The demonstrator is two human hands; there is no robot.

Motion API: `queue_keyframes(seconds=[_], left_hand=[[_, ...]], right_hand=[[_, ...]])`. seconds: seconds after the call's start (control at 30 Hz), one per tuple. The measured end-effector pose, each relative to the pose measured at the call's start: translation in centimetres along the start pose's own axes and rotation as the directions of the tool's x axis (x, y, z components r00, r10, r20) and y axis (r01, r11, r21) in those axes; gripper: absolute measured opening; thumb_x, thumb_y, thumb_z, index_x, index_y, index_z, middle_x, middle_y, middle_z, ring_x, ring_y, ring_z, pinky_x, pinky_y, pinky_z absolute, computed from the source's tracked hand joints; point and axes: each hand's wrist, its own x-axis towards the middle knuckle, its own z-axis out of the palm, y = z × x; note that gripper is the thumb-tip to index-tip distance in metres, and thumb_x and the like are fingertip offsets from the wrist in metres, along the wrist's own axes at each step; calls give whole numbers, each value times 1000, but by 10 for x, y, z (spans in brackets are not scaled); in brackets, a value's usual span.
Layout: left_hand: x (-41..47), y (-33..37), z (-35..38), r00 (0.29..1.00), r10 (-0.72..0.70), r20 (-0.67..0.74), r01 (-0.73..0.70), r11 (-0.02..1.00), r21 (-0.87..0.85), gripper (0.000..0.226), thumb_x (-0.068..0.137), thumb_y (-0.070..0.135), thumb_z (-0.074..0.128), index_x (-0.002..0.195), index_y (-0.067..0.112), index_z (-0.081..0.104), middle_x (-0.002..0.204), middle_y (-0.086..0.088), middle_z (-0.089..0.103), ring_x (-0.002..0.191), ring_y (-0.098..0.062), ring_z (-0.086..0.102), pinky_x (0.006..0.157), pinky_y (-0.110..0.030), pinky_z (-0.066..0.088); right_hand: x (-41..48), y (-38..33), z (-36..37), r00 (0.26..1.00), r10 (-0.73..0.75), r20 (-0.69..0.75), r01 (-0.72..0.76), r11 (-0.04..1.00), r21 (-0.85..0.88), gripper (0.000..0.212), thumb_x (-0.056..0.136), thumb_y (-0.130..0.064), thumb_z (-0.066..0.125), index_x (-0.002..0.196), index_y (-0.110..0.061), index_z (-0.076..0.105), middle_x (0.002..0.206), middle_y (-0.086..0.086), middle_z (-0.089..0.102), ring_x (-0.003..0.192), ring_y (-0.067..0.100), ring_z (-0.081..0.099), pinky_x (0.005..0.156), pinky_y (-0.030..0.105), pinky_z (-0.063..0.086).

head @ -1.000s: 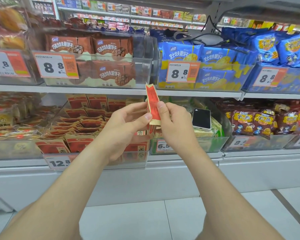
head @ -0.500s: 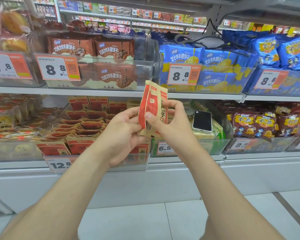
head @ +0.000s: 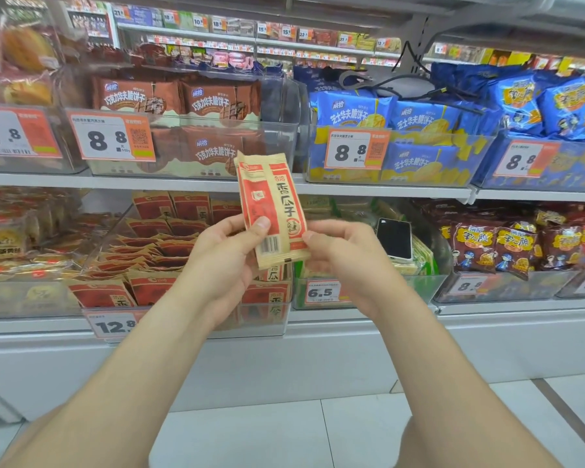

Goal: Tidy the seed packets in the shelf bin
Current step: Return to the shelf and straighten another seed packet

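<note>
A seed packet [head: 271, 211] is held up in front of the chest by both hands, well above the shelf bin [head: 274, 324] it belongs to. The packet is kept upright, tilted a little to the left, with its printed face and barcode turned toward the camera. A second edge is seen just behind its upper left corner; whether that is another packet cannot be told.

The left hand [head: 223, 265] is raised with the palm turned inward. Its thumb is pressed flat on the packet's front lower left, and the packet is gripped against fingers hidden behind it. The right hand [head: 347, 255] is brought in from the other side, its thumb tip set on the lower right edge, so that the packet is pinched there; its fingers are curled behind and under. Both forearms are stretched forward and angled toward each other.

Behind and below the left hand, the clear bin is filled with more seed packets [head: 156, 251], lying flat and overlapped toward the back and stood up at the front. Just right of the right hand, a phone [head: 394, 238] is laid on green packets [head: 423, 255] in the neighbouring bin.
</note>
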Motion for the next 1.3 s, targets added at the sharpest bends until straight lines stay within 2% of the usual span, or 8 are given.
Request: queue_keyframes(seconds=[0.2, 0.5, 0.73, 0.83, 0.93, 1.07, 1.2, 1.3], left_hand=[[3, 4, -7, 998, -63, 16, 63, 997, 39, 29, 108, 14, 60, 133, 2, 69, 125, -17, 78, 120, -35, 74, 108, -49, 56], [1, 6, -10, 996, -75, 43, 69, 991, 117, 30, 107, 14, 61, 134, 3, 66, 122, -16, 79, 114, -31, 77, 90, -37, 66], [1, 5, -6, 996, 0, -94, 25, 961, 275, 29, 115, 32, 48, 133, 14, 63, 117, -9, 81, 106, -28, 79, 98, -57, 60], [-4, 0, 1, 977, 91, -192, -19, 938, 347, 41, 115, 52, 37, 124, 26, 68, 107, 0, 83, 101, -23, 80, 98, -57, 61], [-9, -3, 3, 969, 137, -207, -49, 923, 381, 39, 116, 45, 40, 118, 25, 73, 102, 0, 83, 95, -22, 81, 93, -54, 64], [-13, 1, 3, 988, 69, -139, -10, 922, 387, 34, 116, 34, 47, 112, 23, 79, 100, -4, 84, 94, -26, 82, 88, -49, 64], [-18, -5, 10, 999, 23, -46, -3, 923, 386, 29, 114, 28, 51, 118, 24, 79, 106, -6, 83, 100, -26, 81, 97, -56, 62], [-19, -10, 14, 998, 48, -36, -32, 938, 346, 28, 114, 34, 51, 122, 27, 77, 110, -4, 83, 104, -24, 80, 97, -57, 62]], right_hand=[[-2, 0, -5, 984, 144, 109, -154, 984, 86, 14, 104, -12, 69, 110, -4, 79, 98, 12, 83, 83, 19, 78, 73, 29, 59], [-3, 1, -4, 987, 135, 86, -141, 988, 66, 12, 103, -8, 69, 108, -4, 79, 96, 12, 83, 77, 16, 76, 73, 29, 59], [-7, 2, -6, 981, 65, 184, -12, 961, -277, 2, 104, -7, 68, 103, -6, 67, 79, 7, 79, 69, 16, 75, 70, 39, 65], [-12, 6, -3, 941, 88, 328, 53, 916, -397, 7, 104, -5, 66, 101, -6, 60, 81, 13, 76, 72, 18, 76, 70, 39, 66], [-16, 4, -5, 915, 127, 383, 54, 902, -429, 15, 100, -11, 74, 103, -1, 64, 88, 17, 80, 83, 26, 80, 78, 44, 67], [-13, -2, -8, 972, 11, 237, 76, 932, -355, 34, 96, -42, 78, 119, -17, 74, 95, 0, 84, 92, 17, 80, 89, 45, 66], [-8, -5, -5, 991, -127, -48, 124, 991, -49, 16, 104, -24, 70, 112, -11, 77, 95, 4, 83, 92, 22, 80, 87, 42, 66], [-9, -7, -6, 993, -81, -87, 84, 996, 32, 15, 104, -16, 68, 108, -6, 79, 93, 7, 83, 88, 20, 81, 80, 30, 64]])
